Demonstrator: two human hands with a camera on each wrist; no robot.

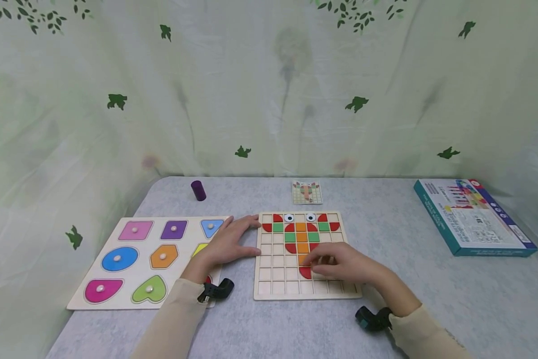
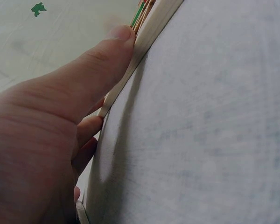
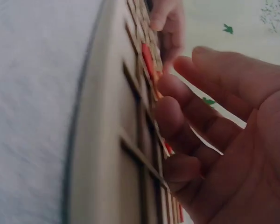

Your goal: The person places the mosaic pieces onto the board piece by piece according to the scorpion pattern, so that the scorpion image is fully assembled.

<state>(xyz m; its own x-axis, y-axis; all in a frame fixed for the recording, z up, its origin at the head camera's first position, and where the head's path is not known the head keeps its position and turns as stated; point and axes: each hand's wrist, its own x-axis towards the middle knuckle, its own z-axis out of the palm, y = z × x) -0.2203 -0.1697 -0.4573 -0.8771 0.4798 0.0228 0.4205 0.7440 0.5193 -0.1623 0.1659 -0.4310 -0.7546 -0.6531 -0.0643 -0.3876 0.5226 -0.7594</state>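
Note:
A wooden grid board point(image 1: 266, 289) lies on the table, filled in part with red, green and orange tiles and two eye tiles. My left hand point(image 1: 226, 244) rests at its left side, with thumb and fingertips against the edge. In the left wrist view the thumb point(image 2: 100, 58) presses along the board's wooden side point(image 2: 151, 32). Over the lower middle of the grid is my right hand point(image 1: 341, 262), its fingers loosely bent. Those fingertips are right by an orange tile point(image 1: 302, 248) and a red quarter-round tile point(image 1: 305, 272). In the right wrist view nothing shows between the fingers point(image 3: 170, 112).
A white shape puzzle board point(image 1: 127, 284) with knobbed pieces lies left, partly under my left arm. Behind the grid board is a small pattern card point(image 1: 307, 193). A dark purple cylinder point(image 1: 198, 190) stands back left, and a teal-edged box point(image 1: 475, 219) lies at right.

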